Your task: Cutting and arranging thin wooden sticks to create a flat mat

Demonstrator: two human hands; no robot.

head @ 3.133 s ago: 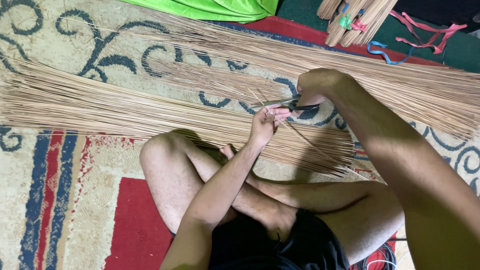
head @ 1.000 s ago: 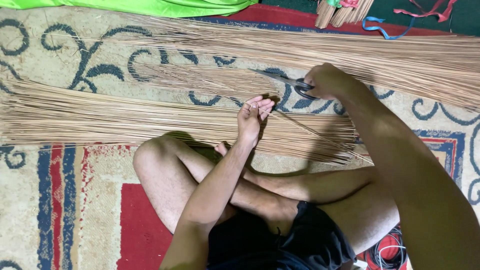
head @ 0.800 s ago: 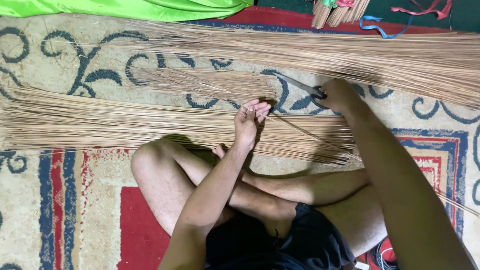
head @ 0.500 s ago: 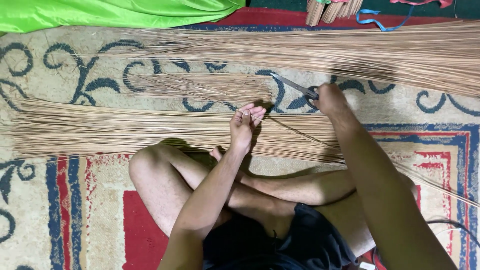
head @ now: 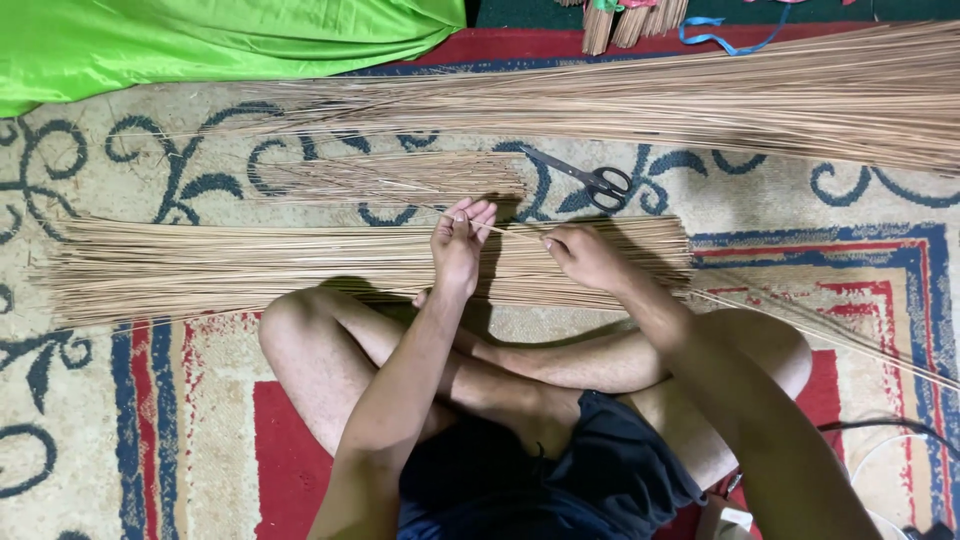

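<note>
While the left hand pinches one thin, pale brown stick and the right hand pinches it at 3 o'clock, it lies over the flat pile of long brown sticks. It looks light, bendy and easy to snap, so hold near the middle.

Even indoor light, sharp, soft shadows

Far heap of long sticks cut off at right edge; tied bundles and blue ribbon clipped by top edge. Green cloth running off top and left. Thin stick between left hand and right hand too fine to trace beyond right hand; grip of fingertips unclear.
</note>
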